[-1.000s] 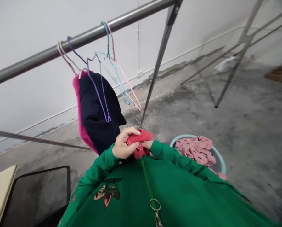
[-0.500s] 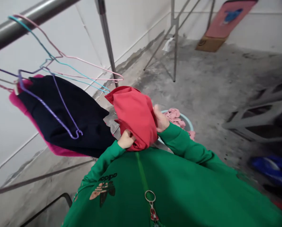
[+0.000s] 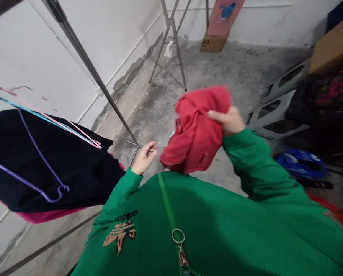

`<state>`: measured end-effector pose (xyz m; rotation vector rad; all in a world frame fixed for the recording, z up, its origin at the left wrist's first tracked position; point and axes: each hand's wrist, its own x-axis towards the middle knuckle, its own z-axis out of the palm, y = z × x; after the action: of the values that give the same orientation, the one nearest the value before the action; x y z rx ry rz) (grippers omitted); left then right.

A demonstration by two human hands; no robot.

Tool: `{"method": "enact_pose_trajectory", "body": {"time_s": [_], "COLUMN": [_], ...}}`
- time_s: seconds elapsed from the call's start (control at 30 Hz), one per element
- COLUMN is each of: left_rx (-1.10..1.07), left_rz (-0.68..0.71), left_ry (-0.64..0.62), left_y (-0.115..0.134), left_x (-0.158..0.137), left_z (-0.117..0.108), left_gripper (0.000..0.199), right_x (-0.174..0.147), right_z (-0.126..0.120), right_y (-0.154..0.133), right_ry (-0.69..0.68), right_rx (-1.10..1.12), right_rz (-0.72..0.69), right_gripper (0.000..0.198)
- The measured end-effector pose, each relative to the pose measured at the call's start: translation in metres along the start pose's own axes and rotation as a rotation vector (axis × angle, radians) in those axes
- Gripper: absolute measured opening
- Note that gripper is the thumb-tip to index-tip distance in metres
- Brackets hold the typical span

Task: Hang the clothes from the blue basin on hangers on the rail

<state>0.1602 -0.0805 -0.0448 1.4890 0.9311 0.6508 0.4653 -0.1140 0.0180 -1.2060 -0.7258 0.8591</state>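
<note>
A bunched red garment (image 3: 198, 134) hangs in front of my chest; it looks like a jacket with a zipped pocket. My right hand (image 3: 231, 119) grips its upper right edge, thumb on the near side. Apart from the cloth, to its left, my left hand (image 3: 144, 157) is empty with its fingers loosely spread. Left of that hand, dark navy clothing (image 3: 82, 168) hangs with a pink garment (image 3: 42, 215) behind it. A purple hanger (image 3: 42, 149) lies across the navy cloth, and pink and light-blue hangers (image 3: 62, 126) are above it.
A metal rack pole (image 3: 97, 76) slants down on the left. Folding metal legs (image 3: 173, 50) stand near the wall, beside a cardboard box (image 3: 214, 43). To the right are grey plastic stools (image 3: 277, 111), a blue item (image 3: 302, 163) on the floor and another box (image 3: 334, 46).
My left hand has let go of the red garment and opened. My right hand has carried the garment to the right, away from the hangers. The view has turned right.
</note>
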Motion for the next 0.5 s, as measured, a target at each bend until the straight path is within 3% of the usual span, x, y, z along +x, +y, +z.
{"method": "enact_pose_trajectory", "body": {"time_s": [0.1, 0.23, 0.3, 0.37, 0.43, 0.5], "left_rx": [-0.067, -0.141, -0.158, -0.171, -0.173, -0.167], "left_rz": [-0.108, -0.219, -0.242, -0.264, -0.288, -0.306], "left_ry": [0.035, 0.112, 0.174, 0.215, 0.243, 0.275], "left_y": [-0.012, -0.024, -0.028, -0.03, -0.033, -0.034], "left_x": [-0.008, -0.02, -0.025, -0.03, -0.035, -0.041], "left_z": [-0.007, -0.011, -0.014, -0.016, -0.016, -0.016], "left_gripper": [0.044, 0.038, 0.037, 0.036, 0.035, 0.034], "right_x": [0.026, 0.044, 0.053, 0.061, 0.063, 0.057], "right_z": [-0.019, -0.032, -0.036, -0.04, -0.041, -0.04], "right_y": [-0.061, -0.099, -0.093, -0.071, -0.035, 0.009], "right_ry": [0.057, 0.095, 0.093, 0.098, 0.117, 0.134], "right_rx": [-0.036, -0.157, -0.187, -0.189, -0.272, -0.534], "right_rz": [-0.213, -0.161, -0.044, 0.095, 0.222, 0.297], "right_gripper": [0.042, 0.025, 0.02, 0.027, 0.034, 0.041]}}
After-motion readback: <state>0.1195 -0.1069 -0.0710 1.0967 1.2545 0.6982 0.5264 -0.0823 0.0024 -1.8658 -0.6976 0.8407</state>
